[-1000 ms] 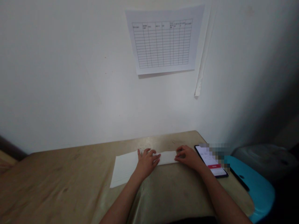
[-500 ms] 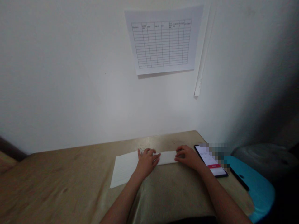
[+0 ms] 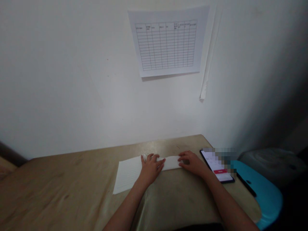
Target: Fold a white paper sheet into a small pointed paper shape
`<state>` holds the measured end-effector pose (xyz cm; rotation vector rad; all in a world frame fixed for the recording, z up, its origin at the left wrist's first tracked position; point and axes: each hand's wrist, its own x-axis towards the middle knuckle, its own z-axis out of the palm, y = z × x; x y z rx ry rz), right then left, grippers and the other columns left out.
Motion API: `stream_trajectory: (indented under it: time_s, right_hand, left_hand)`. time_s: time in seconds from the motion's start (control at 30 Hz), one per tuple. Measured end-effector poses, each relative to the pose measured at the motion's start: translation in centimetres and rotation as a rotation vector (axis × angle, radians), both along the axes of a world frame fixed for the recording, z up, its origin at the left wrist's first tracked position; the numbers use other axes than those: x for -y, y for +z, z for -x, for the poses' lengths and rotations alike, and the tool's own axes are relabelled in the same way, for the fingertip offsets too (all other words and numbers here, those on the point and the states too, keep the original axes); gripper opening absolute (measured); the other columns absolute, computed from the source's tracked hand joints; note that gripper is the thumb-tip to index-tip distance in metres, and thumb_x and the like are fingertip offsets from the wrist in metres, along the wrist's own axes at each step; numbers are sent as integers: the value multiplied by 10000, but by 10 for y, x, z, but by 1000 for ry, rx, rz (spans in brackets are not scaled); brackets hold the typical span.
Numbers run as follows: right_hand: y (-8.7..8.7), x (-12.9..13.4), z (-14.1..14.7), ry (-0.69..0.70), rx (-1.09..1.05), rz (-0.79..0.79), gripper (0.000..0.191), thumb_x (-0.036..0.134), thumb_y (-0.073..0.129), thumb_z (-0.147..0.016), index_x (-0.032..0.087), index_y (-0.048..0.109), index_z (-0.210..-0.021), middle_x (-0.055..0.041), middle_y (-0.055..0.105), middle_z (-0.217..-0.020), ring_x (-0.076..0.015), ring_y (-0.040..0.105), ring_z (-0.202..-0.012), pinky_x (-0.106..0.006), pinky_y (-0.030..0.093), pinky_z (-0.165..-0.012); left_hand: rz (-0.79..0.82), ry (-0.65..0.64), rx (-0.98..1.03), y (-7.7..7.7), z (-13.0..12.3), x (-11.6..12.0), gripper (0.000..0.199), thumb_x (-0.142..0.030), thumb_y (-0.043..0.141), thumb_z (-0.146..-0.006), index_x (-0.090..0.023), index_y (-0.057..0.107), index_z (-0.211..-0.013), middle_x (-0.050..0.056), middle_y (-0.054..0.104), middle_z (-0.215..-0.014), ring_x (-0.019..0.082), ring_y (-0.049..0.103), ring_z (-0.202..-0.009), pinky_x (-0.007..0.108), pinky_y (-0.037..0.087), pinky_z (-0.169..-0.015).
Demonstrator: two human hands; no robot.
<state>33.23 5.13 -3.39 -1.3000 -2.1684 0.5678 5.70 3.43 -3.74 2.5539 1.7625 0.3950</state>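
A white sheet of paper (image 3: 127, 175) with faint lines lies on the table, and to its right is a narrow strip of folded paper (image 3: 170, 163). My left hand (image 3: 152, 167) rests with spread fingers over the strip's left end and the sheet's right edge, covering where the two meet. At the strip's other end, my right hand (image 3: 191, 162) has its fingers curved at the far edge and its thumb at the near edge.
A phone (image 3: 218, 168) with a lit screen lies right of my right hand, partly pixelated. Beyond it are a dark slim object (image 3: 246, 184) and a blue stool (image 3: 267, 192). A printed table sheet (image 3: 168, 45) hangs on the white wall behind the brown tabletop (image 3: 72, 179).
My right hand has slid slightly left along the folded strip. My left hand stays almost where it was.
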Motion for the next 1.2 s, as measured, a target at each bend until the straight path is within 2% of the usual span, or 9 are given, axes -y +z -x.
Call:
stream_trajectory:
  time_s: [0.2, 0.43, 0.77, 1.2]
  right_hand:
    - [0, 3, 5, 57, 3, -3, 243, 324, 630, -883, 311, 755, -1090, -50, 643, -1310, -243, 530, -1250, -440, 390, -1109]
    - [-8, 1, 6, 42, 39, 0, 282, 344, 591, -909, 311, 737, -1147, -67, 602, -1355, -241, 528, -1257, -433, 386, -1111]
    - [-13, -1, 8, 22, 73, -29, 294, 309, 566, -917, 292, 734, -1158, -80, 593, -1365, -254, 513, -1272, -440, 375, -1113]
    - [-12, -1, 10, 15, 81, -37, 285, 322, 565, -924, 290, 735, -1151, -81, 598, -1355, -259, 512, -1269, -444, 371, -1106]
  left_hand:
    - [20, 8, -1, 1, 0, 0, 331, -400, 529, -969, -484, 624, -1274, 31, 562, -1386, 349, 374, -1348, 797, 95, -1086]
    - [19, 5, -15, 2, 1, -3, 324, -424, 512, -975, -492, 622, -1272, 13, 589, -1370, 349, 396, -1326, 805, 116, -1075]
    - [20, 26, -50, 3, 0, -4, 342, -455, 486, -986, -508, 584, -1309, 2, 580, -1384, 310, 412, -1313, 769, 130, -1104]
    - [30, 46, -12, 0, -1, -4, 343, -447, 479, -988, -498, 588, -1309, 18, 558, -1382, 310, 402, -1319, 767, 136, -1103]
